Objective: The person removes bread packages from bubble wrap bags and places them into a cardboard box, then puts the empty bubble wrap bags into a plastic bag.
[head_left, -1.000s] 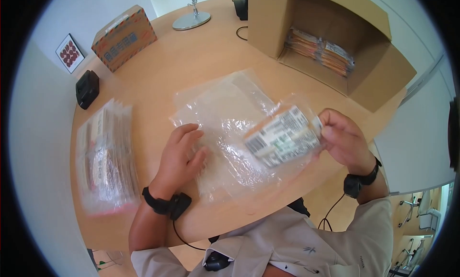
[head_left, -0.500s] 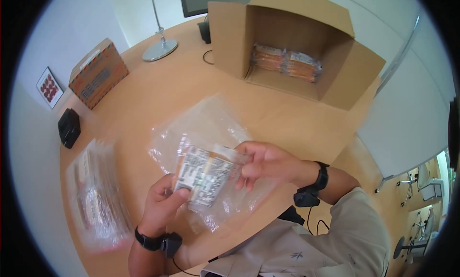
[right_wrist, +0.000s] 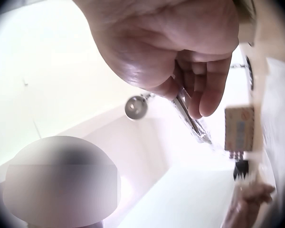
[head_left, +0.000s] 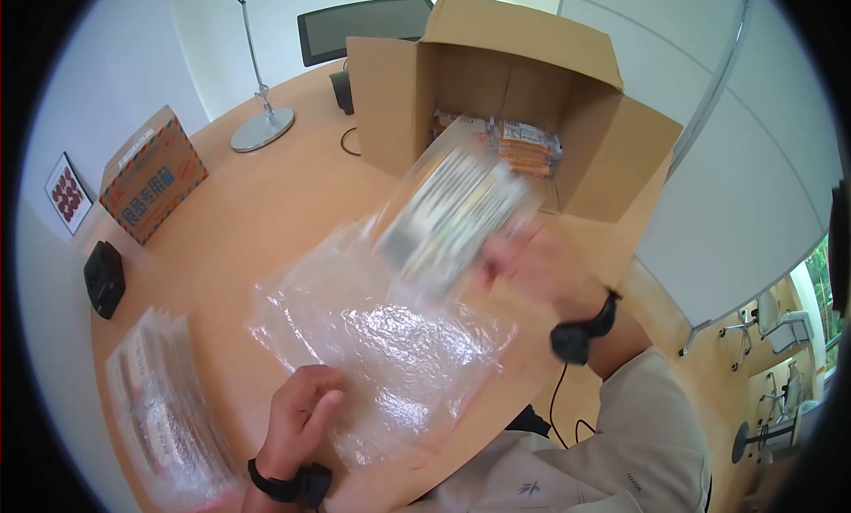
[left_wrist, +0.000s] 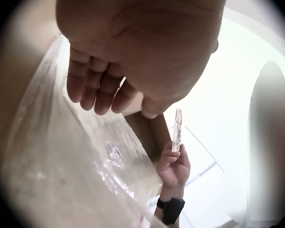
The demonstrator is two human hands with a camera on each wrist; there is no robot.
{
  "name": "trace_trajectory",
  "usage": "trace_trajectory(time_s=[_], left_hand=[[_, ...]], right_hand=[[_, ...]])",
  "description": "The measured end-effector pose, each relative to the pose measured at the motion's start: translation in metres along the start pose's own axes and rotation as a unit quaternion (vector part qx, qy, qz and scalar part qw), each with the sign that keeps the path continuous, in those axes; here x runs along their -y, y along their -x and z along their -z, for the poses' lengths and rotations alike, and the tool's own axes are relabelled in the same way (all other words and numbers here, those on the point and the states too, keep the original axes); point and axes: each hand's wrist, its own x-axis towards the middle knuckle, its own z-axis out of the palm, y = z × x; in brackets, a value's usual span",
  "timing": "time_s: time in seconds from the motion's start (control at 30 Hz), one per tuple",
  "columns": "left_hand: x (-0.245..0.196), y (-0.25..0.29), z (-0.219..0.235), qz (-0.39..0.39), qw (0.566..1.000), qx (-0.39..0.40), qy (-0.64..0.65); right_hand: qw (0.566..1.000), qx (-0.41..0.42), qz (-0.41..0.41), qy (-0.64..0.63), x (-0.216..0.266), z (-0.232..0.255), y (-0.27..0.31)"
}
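Note:
A flat labelled packet in clear wrap [head_left: 452, 216], blurred by motion, is held up in front of the open carton by my right hand [head_left: 532, 260]. In the right wrist view thumb and fingers of the right hand [right_wrist: 180, 61] pinch the packet [right_wrist: 192, 118] by its edge. My left hand [head_left: 301, 415] holds nothing, over the left edge of the clear plastic bags [head_left: 390, 362] lying on the table; in the left wrist view the fingers of that hand [left_wrist: 133, 52] hang loosely bent.
The open carton [head_left: 620, 172] holds more orange packets [head_left: 527, 149]. A stack of filled clear bags [head_left: 168, 415] lies at the left. Further back stand a printed box [head_left: 155, 180], a black device [head_left: 105, 278], a lamp base [head_left: 263, 129] and a monitor [head_left: 359, 30].
My left hand has let go of the packet and moved down. My right hand has carried the packet up and toward the carton. The head view has shifted.

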Motion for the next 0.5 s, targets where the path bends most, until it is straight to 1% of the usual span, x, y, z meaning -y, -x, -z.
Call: trace_trajectory(time_s=[0.07,0.13,0.17,0.23,0.27,0.33,0.43,0.5], left_hand=[[0.003,-0.006,-0.002,-0.030,0.995,0.016,-0.094],[0.011,-0.009,-0.003,-0.028,0.995,0.018,-0.096],[0.014,-0.010,-0.003,-0.024,0.995,0.019,-0.100],[0.010,-0.011,-0.004,-0.019,0.995,0.021,-0.096],[0.008,-0.011,-0.004,-0.014,0.995,0.021,-0.094],[0.008,-0.011,-0.004,-0.017,0.994,0.019,-0.102],[0.009,-0.010,-0.005,-0.016,0.994,0.013,-0.110],[0.010,-0.010,-0.005,-0.014,0.994,0.009,-0.113]], right_hand=[[0.993,-0.067,0.084,-0.049,0.019,0.039,-0.014],[0.975,-0.192,0.103,-0.043,0.030,0.077,-0.028],[0.975,-0.194,0.103,-0.042,0.030,0.096,-0.034],[0.947,-0.285,0.143,-0.021,0.024,0.129,-0.044],[0.948,-0.285,0.143,-0.021,0.021,0.139,-0.046],[0.927,-0.346,0.141,-0.019,0.013,0.159,-0.052],[0.923,-0.361,0.124,-0.055,-0.005,0.188,-0.066],[0.918,-0.368,0.130,-0.074,-0.011,0.197,-0.080]])
